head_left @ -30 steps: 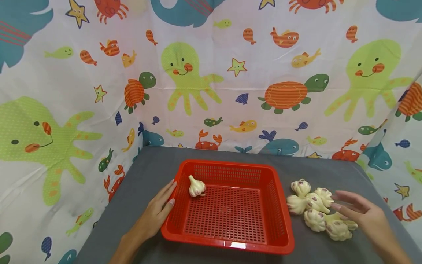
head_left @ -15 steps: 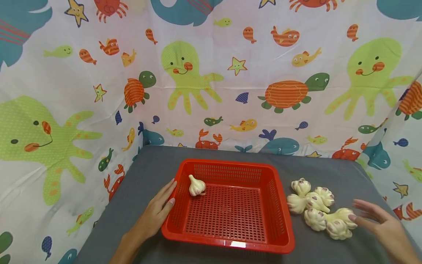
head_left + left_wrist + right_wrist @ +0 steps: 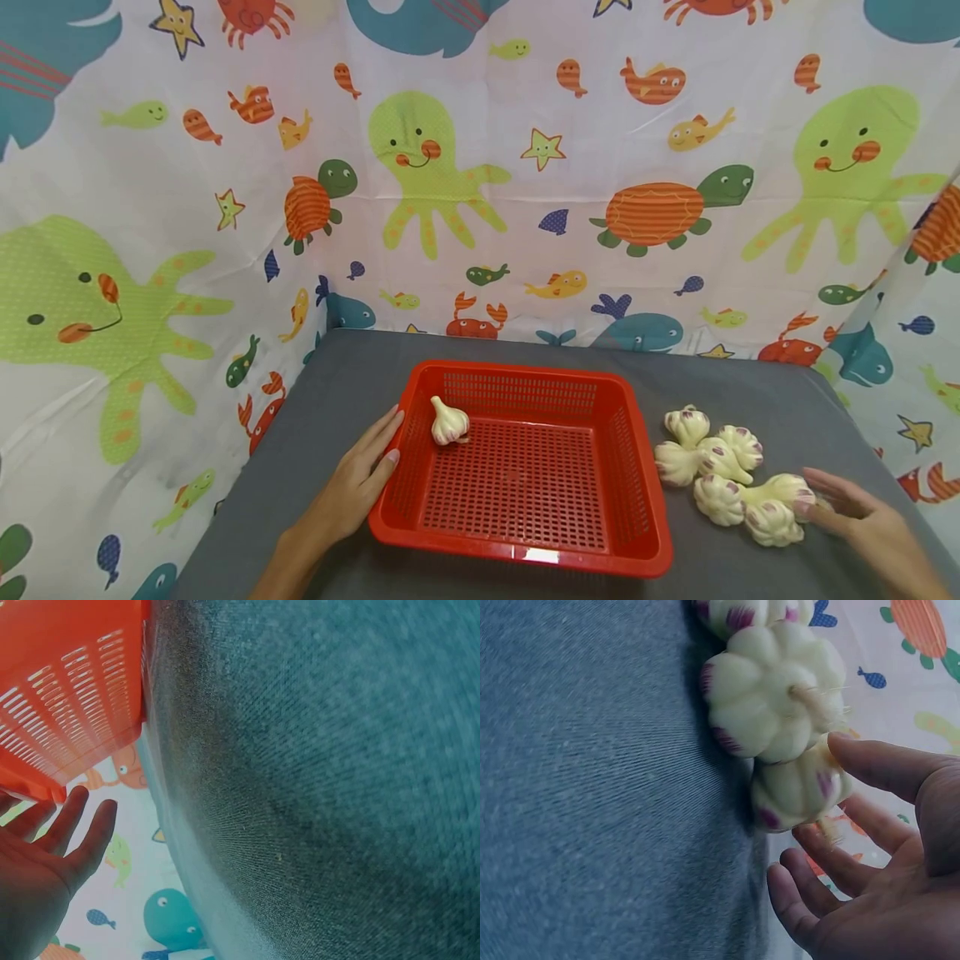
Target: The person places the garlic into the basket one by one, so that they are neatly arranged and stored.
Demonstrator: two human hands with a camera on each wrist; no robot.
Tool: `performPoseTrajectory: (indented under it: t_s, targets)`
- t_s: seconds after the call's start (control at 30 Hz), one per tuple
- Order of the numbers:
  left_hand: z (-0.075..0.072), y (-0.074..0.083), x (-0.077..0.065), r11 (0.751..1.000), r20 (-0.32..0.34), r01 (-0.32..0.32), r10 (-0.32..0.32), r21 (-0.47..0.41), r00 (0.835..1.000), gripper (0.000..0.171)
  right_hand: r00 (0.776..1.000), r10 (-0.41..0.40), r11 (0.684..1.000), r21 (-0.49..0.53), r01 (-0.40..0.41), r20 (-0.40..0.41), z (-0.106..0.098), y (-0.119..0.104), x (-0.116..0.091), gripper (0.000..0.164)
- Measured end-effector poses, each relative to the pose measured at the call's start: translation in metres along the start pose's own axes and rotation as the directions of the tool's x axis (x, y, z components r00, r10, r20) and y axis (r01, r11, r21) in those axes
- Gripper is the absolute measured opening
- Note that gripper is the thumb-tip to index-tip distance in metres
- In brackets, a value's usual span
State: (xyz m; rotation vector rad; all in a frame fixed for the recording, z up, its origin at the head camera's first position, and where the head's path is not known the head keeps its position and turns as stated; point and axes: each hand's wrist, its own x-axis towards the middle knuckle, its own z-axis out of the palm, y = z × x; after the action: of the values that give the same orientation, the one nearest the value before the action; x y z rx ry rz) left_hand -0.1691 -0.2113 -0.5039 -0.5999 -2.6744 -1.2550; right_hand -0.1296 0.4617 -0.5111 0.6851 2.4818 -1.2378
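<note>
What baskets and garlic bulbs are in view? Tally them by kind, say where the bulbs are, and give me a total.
Red basket: 1
Garlic bulbs: 8 (7 on the grey table, 1 inside the basket)
Total: 9

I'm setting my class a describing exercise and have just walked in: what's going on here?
A person rests the left grip on the left side of a red basket, which holds one garlic bulb. The right grip is around the rightmost bulb on the grey table, though whether it holds it firmly is unclear. That bulb lies with six other bulbs to the basket's right.
</note>
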Motion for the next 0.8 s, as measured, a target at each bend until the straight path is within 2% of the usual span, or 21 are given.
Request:
performPoseTrajectory:
  t_s: [0.37, 0.6, 0.8]
  targets:
    - [0.0, 0.0, 0.0, 1.0, -0.003, 0.0, 0.0, 0.009, 1.0, 0.056, 0.999, -0.048, 0.999, -0.001, 0.048, 0.018, 0.0, 0.007, 0.008, 0.105]
    - [0.0, 0.0, 0.0, 1.0, -0.003, -0.001, 0.001, 0.005, 1.0, 0.056, 1.0, -0.011, 1.0, 0.03, 0.01, 0.028, 0.001, 0.011, 0.011, 0.11]
    - [-0.001, 0.0, 0.0, 1.0, -0.003, -0.006, 0.006, -0.002, 1.0, 0.056, 0.999, 0.046, 0.999, 0.018, -0.046, -0.01, 0.001, 0.013, 0.012, 0.118]
